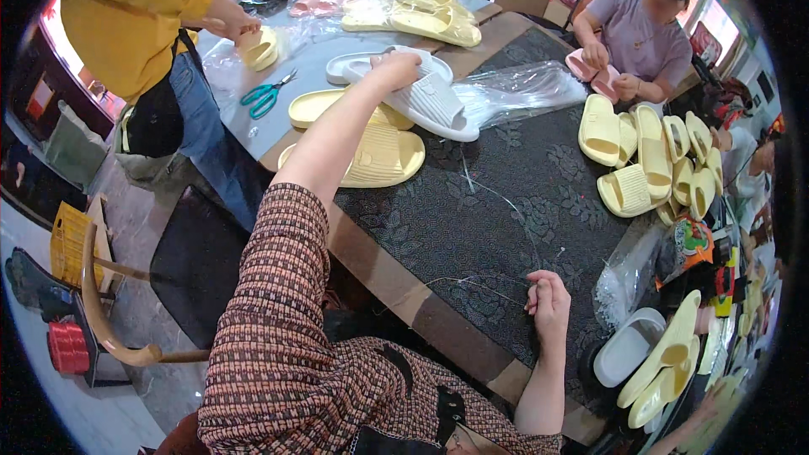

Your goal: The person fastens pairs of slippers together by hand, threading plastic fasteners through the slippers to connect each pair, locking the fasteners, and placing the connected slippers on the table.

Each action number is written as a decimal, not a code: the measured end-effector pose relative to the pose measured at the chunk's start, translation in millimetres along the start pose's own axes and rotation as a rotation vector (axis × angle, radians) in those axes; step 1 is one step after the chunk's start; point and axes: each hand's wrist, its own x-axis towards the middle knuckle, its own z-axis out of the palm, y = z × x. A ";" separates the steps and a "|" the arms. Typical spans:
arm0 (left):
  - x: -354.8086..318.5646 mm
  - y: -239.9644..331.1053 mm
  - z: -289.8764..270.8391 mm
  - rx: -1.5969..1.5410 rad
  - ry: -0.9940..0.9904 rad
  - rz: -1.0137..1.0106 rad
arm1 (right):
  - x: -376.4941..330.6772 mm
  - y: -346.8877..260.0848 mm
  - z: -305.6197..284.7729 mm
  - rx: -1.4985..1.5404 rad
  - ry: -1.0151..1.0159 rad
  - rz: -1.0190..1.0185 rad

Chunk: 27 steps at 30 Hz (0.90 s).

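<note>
My left arm stretches across the table, and my left hand [398,69] is closed on a grey slide sandal [431,101]. A second grey slide [344,67] lies partly hidden behind that arm. Beneath my forearm rest yellow slides [389,156]. My right hand [549,303] is held low over the dark patterned mat [455,219], its fingers curled in a pinch. Thin clear strands [516,206] trail over the mat towards these fingers; whether they are gripped is too fine to make out. Beyond the grey slide lies a bundle of clear plastic bags [527,93].
Teal-handled scissors [263,99] lie at left. Yellow slides [645,152] crowd the right side, with a plastic bag [624,278] nearer me. A person in yellow [135,17] handles yellow slides; another [645,29] holds pink ones. A wooden-armed chair [181,270] stands at left.
</note>
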 end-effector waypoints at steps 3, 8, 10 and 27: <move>-0.5 -9.3 3.2 0.004 0.116 -0.005 | 0.1 -4.4 1.7 -0.007 -0.016 -0.004; -3.4 -4.1 9.9 -0.067 0.173 0.147 | -1.6 -7.6 1.0 -0.004 -0.015 -0.005; -12.7 14.1 9.1 -0.107 0.116 0.198 | -2.4 -8.8 -2.0 -0.028 0.008 -0.002; -54.6 56.9 -7.1 -0.184 0.299 0.499 | -8.3 -6.5 -0.1 0.063 0.029 -0.081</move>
